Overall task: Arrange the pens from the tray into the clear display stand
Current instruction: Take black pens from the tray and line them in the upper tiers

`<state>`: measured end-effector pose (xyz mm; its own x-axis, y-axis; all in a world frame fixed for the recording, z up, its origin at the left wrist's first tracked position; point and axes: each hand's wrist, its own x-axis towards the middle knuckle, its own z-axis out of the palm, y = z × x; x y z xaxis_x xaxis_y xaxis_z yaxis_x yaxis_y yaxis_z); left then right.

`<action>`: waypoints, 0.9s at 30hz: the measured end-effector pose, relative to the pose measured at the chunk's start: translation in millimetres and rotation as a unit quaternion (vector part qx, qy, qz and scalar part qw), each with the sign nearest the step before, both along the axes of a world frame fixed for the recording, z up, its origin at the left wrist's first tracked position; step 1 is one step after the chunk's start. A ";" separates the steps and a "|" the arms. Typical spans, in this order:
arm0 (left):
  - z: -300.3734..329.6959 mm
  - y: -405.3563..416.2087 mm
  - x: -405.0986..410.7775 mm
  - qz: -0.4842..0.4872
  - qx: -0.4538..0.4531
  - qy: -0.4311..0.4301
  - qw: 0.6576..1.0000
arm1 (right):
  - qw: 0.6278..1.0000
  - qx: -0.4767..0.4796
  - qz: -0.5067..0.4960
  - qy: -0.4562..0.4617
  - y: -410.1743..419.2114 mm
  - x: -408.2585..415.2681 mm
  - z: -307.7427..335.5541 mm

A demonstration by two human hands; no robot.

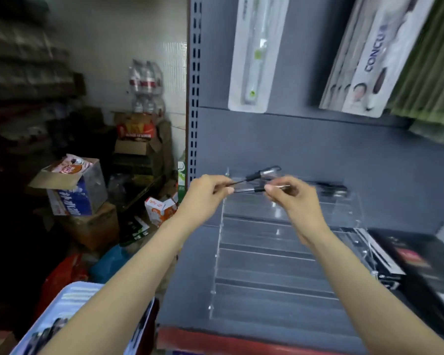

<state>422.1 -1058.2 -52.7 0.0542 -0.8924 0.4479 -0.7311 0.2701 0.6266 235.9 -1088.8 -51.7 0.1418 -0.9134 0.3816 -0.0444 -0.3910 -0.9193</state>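
Observation:
A clear tiered display stand [274,254] sits on the grey shelf. Several black pens [330,188] lie in its top row at the right. Over the top left of the stand, my left hand [205,194] pinches one end of two black-and-clear pens: the upper pen [260,175] angles up to the right. My right hand [296,198] pinches the lower pen [251,189] near its other end. At the bottom left a white tray [69,301] holds more dark pens, partly hidden by my left forearm.
The grey shelf back panel [318,139] rises behind the stand, with packaged goods [254,55] hanging above. A black box [418,265] lies right of the stand. Cardboard boxes [77,190] and plastic bags clutter the floor to the left.

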 end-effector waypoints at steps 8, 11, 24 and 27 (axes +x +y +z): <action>1.9 -37.4 -14.2 0.138 -0.003 0.009 0.990 | 0.997 -0.038 -0.059 0.041 -69.6 -44.6 19.8; 3.0 -46.3 -8.0 0.132 0.026 0.012 0.991 | 0.988 -0.067 -0.086 0.110 -86.3 -44.1 21.4; 8.2 -59.3 6.9 0.053 0.053 -0.023 0.997 | 0.936 -0.035 -0.056 0.346 -118.5 -22.3 23.9; 8.0 -59.7 7.9 0.055 0.055 -0.031 0.996 | 0.929 -0.011 -0.051 0.368 -121.5 -17.2 25.1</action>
<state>429.9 -1117.9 -44.7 0.1307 -0.9266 0.3527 -0.7904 0.1174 0.6012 218.8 -1210.3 -26.6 0.2840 -0.9298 0.2341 -0.6948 -0.3678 -0.6181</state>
